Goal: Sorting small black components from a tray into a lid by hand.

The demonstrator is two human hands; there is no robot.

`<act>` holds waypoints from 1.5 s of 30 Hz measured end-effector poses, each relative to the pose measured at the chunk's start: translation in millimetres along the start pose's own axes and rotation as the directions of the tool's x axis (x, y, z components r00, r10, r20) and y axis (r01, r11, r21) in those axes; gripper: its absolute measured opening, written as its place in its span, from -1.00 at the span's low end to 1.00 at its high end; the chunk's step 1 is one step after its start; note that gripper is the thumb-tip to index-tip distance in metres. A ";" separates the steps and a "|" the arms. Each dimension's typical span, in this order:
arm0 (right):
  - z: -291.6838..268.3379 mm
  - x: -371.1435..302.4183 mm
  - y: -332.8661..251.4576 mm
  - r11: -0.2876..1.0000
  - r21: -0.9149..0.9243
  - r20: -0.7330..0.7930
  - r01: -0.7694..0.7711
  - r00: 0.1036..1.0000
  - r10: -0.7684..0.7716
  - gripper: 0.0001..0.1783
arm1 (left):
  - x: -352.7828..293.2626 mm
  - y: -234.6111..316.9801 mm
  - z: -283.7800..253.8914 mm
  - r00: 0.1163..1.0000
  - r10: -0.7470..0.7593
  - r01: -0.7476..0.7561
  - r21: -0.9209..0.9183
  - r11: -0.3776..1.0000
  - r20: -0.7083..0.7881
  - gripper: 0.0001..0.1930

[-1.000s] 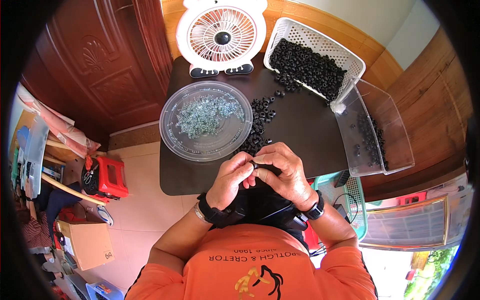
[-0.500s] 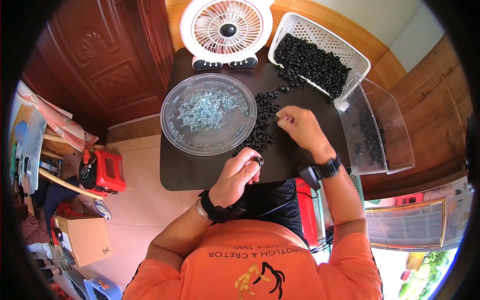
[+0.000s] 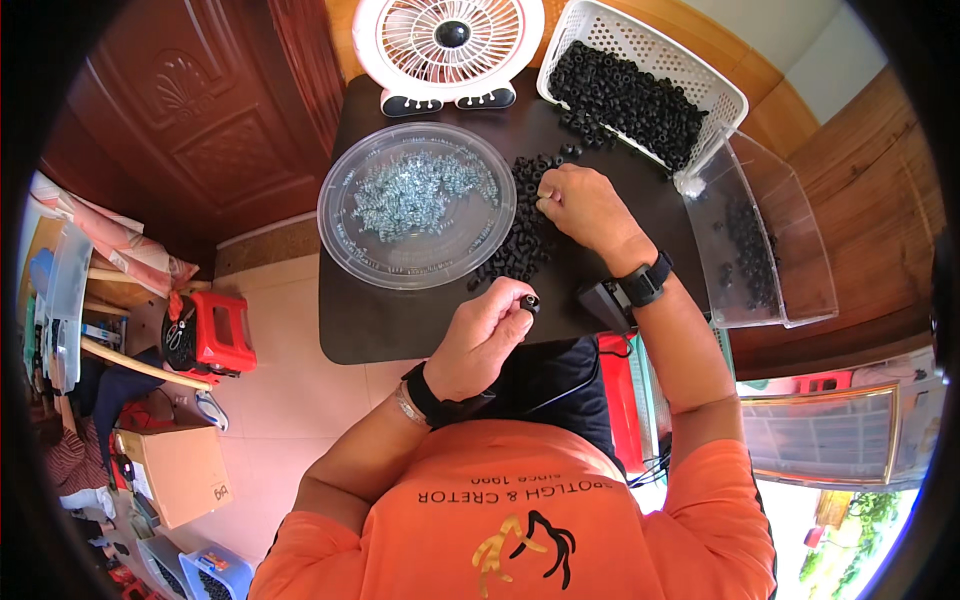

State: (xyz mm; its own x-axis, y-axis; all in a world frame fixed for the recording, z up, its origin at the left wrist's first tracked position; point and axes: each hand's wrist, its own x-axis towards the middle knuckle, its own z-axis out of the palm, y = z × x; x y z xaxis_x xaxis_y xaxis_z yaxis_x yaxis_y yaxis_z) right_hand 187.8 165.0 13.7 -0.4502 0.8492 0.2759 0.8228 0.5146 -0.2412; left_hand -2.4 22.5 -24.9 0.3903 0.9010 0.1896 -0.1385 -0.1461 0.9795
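My left hand [image 3: 487, 333] is held over the near edge of the dark table [image 3: 365, 320], its fingertips pinching a small black ring part [image 3: 529, 301]. My right hand [image 3: 583, 205] is stretched forward onto the loose pile of black ring parts [image 3: 520, 235] in the table's middle, fingers curled down on the pile; whether it grips one is hidden. To the left of that pile lies a clear round plastic dish [image 3: 415, 206] with several small silvery metal pieces [image 3: 410, 190] in it.
A white basket [image 3: 650, 70] of black parts tilts at the back right, next to a clear plastic bin [image 3: 765, 240] holding a few more. A small white fan [image 3: 448, 45] stands at the back. A red stool [image 3: 215, 330] and cardboard box [image 3: 180, 470] sit on the floor left.
My hands were together at the table's near edge; the right hand has since reached forward onto the black pile, while the left stays near, still pinching a black part.
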 end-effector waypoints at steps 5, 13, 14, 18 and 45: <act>5.3 -5.2 3.6 0.999 -0.030 -0.029 0.030 0.999 -0.031 -0.89 | 0.4 -6.1 4.5 0.994 0.088 -0.079 0.131 0.988 -0.065 -0.81; -21.8 -71.7 -35.0 0.347 0.907 0.170 -0.240 0.961 0.220 -0.81 | 1.6 -1.1 1.3 0.999 0.032 -0.030 0.148 0.989 -0.014 -0.75; -20.9 -80.1 -44.2 0.274 0.937 0.165 -0.217 0.966 0.201 -0.82 | 2.2 -0.4 1.9 1.000 0.029 -0.027 0.149 0.988 -0.009 -0.75; -8.0 -99.8 -68.4 0.156 0.972 0.144 -0.176 0.970 0.195 -0.88 | 4.3 2.7 3.3 1.000 -0.010 0.012 0.134 0.991 -0.011 -0.73; -14.4 -97.2 -47.9 0.094 0.956 0.269 -0.276 0.959 0.084 -0.75 | 3.1 10.9 5.4 0.999 -0.037 0.037 0.112 0.993 -0.003 -0.65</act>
State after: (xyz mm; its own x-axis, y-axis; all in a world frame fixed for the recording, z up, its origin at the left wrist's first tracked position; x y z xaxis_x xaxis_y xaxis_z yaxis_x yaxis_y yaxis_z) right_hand 197.1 56.1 11.9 -0.4563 0.8898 -0.0059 -0.1296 -0.0731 -0.9889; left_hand 2.2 21.5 -13.4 0.3920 0.9072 0.1527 -0.0210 -0.1570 0.9874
